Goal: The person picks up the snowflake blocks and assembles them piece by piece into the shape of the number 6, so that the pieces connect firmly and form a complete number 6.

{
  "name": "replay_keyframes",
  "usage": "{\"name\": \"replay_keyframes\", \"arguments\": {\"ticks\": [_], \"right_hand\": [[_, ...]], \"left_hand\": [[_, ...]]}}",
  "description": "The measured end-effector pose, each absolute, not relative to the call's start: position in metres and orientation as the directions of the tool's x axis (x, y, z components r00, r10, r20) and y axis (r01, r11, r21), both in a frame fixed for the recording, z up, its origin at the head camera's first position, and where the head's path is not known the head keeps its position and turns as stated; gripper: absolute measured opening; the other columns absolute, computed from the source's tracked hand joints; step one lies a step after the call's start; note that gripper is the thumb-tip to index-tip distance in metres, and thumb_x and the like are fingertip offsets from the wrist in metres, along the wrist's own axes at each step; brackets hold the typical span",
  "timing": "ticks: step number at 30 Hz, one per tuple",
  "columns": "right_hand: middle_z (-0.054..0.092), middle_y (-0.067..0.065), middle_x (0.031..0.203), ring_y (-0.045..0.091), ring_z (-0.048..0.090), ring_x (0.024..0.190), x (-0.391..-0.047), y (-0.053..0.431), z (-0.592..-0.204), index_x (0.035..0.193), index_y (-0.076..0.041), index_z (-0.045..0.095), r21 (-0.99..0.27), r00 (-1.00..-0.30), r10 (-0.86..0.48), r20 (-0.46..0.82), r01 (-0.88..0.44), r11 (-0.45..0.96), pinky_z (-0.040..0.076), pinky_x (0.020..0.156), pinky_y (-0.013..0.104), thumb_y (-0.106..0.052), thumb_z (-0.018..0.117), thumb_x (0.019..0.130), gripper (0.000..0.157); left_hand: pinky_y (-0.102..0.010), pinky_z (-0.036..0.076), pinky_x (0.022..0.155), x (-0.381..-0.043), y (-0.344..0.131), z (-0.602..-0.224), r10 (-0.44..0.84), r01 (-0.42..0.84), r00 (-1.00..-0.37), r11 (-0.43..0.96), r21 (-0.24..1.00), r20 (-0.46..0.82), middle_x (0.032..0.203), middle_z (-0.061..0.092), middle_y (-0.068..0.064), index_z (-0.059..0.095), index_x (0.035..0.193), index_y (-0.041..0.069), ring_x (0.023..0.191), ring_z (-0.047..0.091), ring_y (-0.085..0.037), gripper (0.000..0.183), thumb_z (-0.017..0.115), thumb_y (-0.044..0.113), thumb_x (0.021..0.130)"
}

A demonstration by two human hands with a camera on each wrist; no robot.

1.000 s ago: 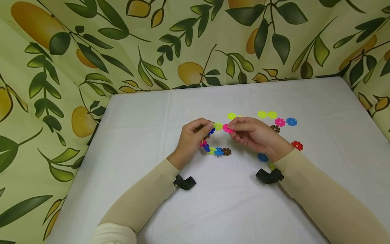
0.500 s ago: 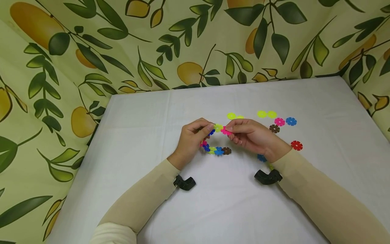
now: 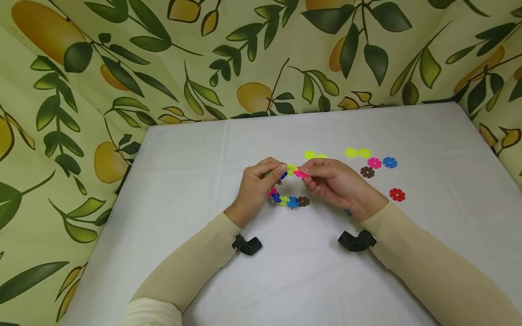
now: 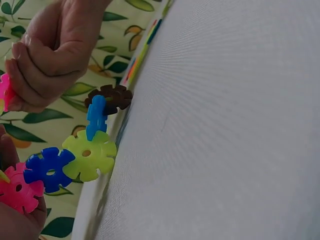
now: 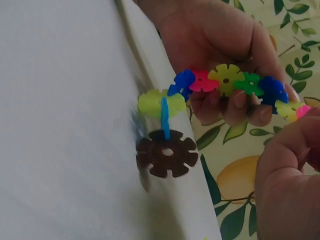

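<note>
My left hand [image 3: 261, 190] holds a curved chain of slotted, flower-shaped plastic discs between thumb and fingers. In the right wrist view, the chain runs from a brown disc [image 5: 167, 152] through blue, yellow-green, pink and green ones along my left fingers. The brown end hangs low, close over the white cloth. At the other end sits a yellow-green disc [image 3: 291, 170]. My right hand [image 3: 340, 185] pinches a pink disc [image 3: 300, 174] whose edge overlaps that end disc; the right thumb partly hides it.
Loose discs lie on the white table [image 3: 195, 181] beyond and right of my hands: a yellow-green pair [image 3: 358, 152], a pink one, a blue one [image 3: 389, 162], a brown one [image 3: 367, 172] and a red one [image 3: 397, 194]. A leaf-patterned curtain [image 3: 261, 59] borders the table.
My right hand has moved slightly left, bringing the pink disc from apart to overlapping the chain's yellow-green end disc. The left hand has stayed in place with the chain.
</note>
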State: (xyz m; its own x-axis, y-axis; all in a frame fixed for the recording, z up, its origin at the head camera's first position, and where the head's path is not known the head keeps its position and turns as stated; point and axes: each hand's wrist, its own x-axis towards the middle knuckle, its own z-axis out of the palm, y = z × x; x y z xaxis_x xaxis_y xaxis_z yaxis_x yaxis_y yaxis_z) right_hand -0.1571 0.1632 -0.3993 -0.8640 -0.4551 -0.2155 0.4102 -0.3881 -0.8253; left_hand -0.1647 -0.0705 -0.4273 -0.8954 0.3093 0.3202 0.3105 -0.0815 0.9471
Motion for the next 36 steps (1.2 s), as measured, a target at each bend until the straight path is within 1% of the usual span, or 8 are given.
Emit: {"name": "replay_keyframes", "arguments": {"ticks": [5,11,15,18,21,24,31,36], "right_hand": [[0.070,0.009,0.090,0.018,0.065,0.079,-0.163,0.174,-0.397,0.114,0.002,0.072,-0.918,-0.890,-0.380,-0.250,0.343,-0.200,0.058,0.075,0.026,-0.015,0.059,0.114,0.021],[0.067,0.011,0.112,0.030,0.062,0.103,-0.176,0.212,-0.391,0.133,0.003,0.064,-0.981,-0.971,-0.180,-0.157,0.134,0.138,0.055,0.087,0.032,-0.028,0.062,0.114,0.036],[0.065,0.013,0.130,0.033,0.058,0.116,-0.186,0.239,-0.394,0.140,-0.004,0.064,-0.915,-0.995,-0.078,-0.068,0.031,0.403,0.054,0.086,0.037,-0.028,0.064,0.113,0.036],[0.054,0.016,0.150,0.039,0.050,0.131,-0.194,0.255,-0.400,0.150,-0.008,0.059,-0.814,-0.994,-0.090,-0.064,0.000,0.582,0.050,0.098,0.052,-0.023,0.066,0.112,0.042],[0.040,0.022,0.163,0.047,0.039,0.141,-0.201,0.267,-0.406,0.160,-0.009,0.051,-0.736,-0.980,-0.164,-0.117,-0.025,0.676,0.038,0.111,0.066,-0.014,0.067,0.110,0.052],[0.039,0.025,0.162,0.049,0.038,0.138,-0.205,0.273,-0.412,0.162,-0.007,0.048,-0.700,-0.961,-0.222,-0.165,-0.045,0.713,0.032,0.116,0.068,-0.006,0.067,0.108,0.057],[0.049,0.028,0.141,0.047,0.045,0.126,-0.206,0.270,-0.414,0.150,0.001,0.056,-0.677,-0.963,-0.223,-0.151,-0.063,0.734,0.039,0.110,0.063,0.006,0.063,0.105,0.046],[0.049,0.024,0.126,0.043,0.047,0.114,-0.203,0.267,-0.412,0.146,0.000,0.056,-0.682,-0.975,-0.158,-0.156,-0.009,0.731,0.048,0.094,0.053,0.000,0.067,0.106,0.041]], "left_hand": [[-0.037,0.052,0.073,-0.167,-0.073,-0.426,0.343,0.236,-0.911,-0.022,0.971,0.229,0.103,0.064,-0.032,0.073,0.114,0.000,0.088,0.061,-0.047,0.018,0.065,0.016,0.111],[-0.038,0.055,0.080,-0.173,-0.080,-0.425,0.348,0.194,-0.924,0.073,0.978,0.158,0.105,0.068,-0.021,0.065,0.116,0.008,0.092,0.069,-0.040,0.018,0.073,0.021,0.106],[-0.035,0.053,0.073,-0.176,-0.083,-0.426,0.342,0.163,-0.931,0.064,0.985,0.132,0.100,0.065,-0.021,0.063,0.121,0.007,0.083,0.064,-0.034,0.023,0.074,0.019,0.105],[-0.031,0.050,0.067,-0.177,-0.084,-0.427,0.332,0.135,-0.938,0.076,0.988,0.103,0.094,0.062,-0.019,0.068,0.128,0.009,0.076,0.059,-0.029,0.027,0.075,0.022,0.105],[-0.029,0.045,0.062,-0.178,-0.084,-0.428,0.335,0.092,-0.941,0.095,0.991,0.055,0.087,0.058,-0.020,0.075,0.127,0.010,0.072,0.053,-0.025,0.028,0.074,0.029,0.106],[-0.029,0.044,0.063,-0.178,-0.083,-0.429,0.342,0.049,-0.940,0.098,0.994,0.012,0.085,0.058,-0.018,0.078,0.124,0.007,0.073,0.052,-0.024,0.032,0.073,0.034,0.107],[-0.029,0.047,0.068,-0.178,-0.081,-0.429,0.339,0.005,-0.940,0.107,0.994,-0.032,0.087,0.063,-0.008,0.080,0.123,0.006,0.077,0.055,-0.022,0.034,0.072,0.035,0.108],[-0.028,0.048,0.069,-0.178,-0.082,-0.429,0.364,0.006,-0.931,0.093,0.996,-0.028,0.090,0.064,-0.010,0.078,0.124,0.003,0.078,0.055,-0.023,0.033,0.072,0.030,0.108]]}}
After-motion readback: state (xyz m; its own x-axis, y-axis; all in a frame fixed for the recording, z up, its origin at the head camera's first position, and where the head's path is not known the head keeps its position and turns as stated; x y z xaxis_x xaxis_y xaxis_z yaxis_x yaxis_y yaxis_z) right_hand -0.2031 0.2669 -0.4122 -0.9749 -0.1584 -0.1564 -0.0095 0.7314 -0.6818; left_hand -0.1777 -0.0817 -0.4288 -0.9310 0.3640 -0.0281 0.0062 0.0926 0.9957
